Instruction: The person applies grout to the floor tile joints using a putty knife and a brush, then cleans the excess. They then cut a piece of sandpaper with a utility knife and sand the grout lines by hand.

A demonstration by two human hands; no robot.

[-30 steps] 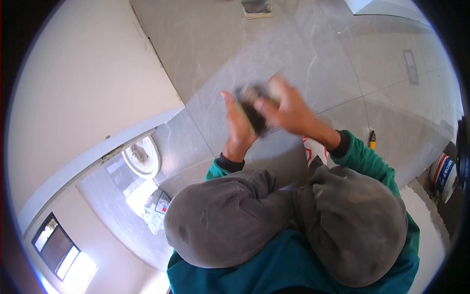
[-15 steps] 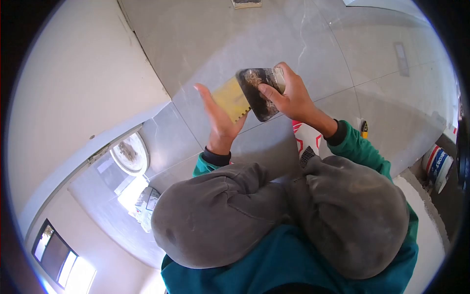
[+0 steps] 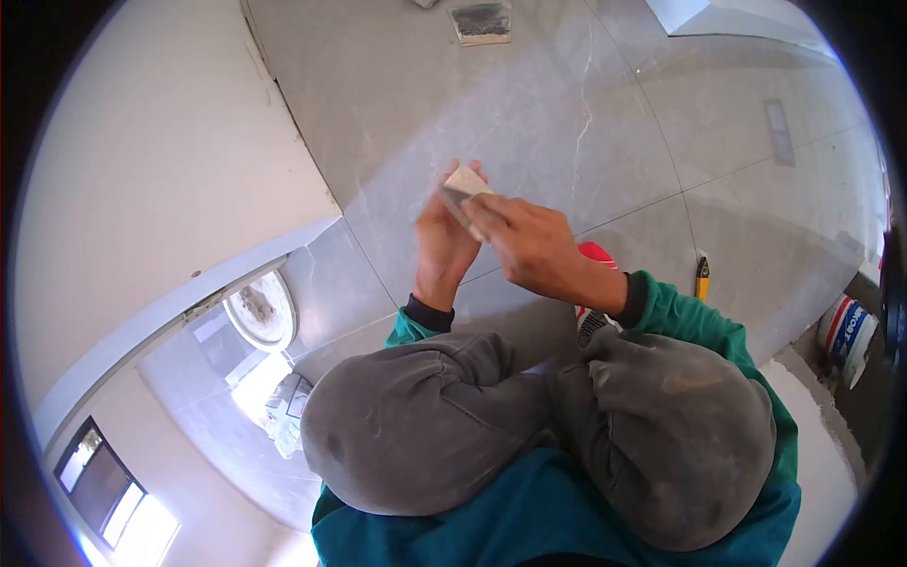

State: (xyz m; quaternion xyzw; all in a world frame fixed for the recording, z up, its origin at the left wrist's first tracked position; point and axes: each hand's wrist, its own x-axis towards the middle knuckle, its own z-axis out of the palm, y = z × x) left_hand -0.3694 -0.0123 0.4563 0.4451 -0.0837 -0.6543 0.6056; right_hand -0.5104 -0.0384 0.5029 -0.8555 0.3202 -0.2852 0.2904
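Observation:
Over the floor my right hand (image 3: 534,241) grips a flat scraper (image 3: 456,200), its face turned edge-on and blurred by motion. My left hand (image 3: 442,250) is right up against it, palm turned towards the tool, with fingertips showing past the far side. A pale, cream-coloured flat corner (image 3: 470,180) sticks up between the two hands. The yellow notched spreader in the left hand is mostly hidden here, and I cannot tell if this corner belongs to it.
Grey floor tiles (image 3: 529,104) spread ahead. A dirty square piece (image 3: 482,23) lies at the top. To the right are a yellow-and-black utility knife (image 3: 702,277) and a labelled bucket (image 3: 848,331). A round white tub (image 3: 262,307) stands left, beside the white wall (image 3: 170,142).
The right hand has turned the scraper from face-on to edge-on and moved left against the left hand. The left hand has rolled, and the yellow face has gone from view. The view has tilted slightly upward.

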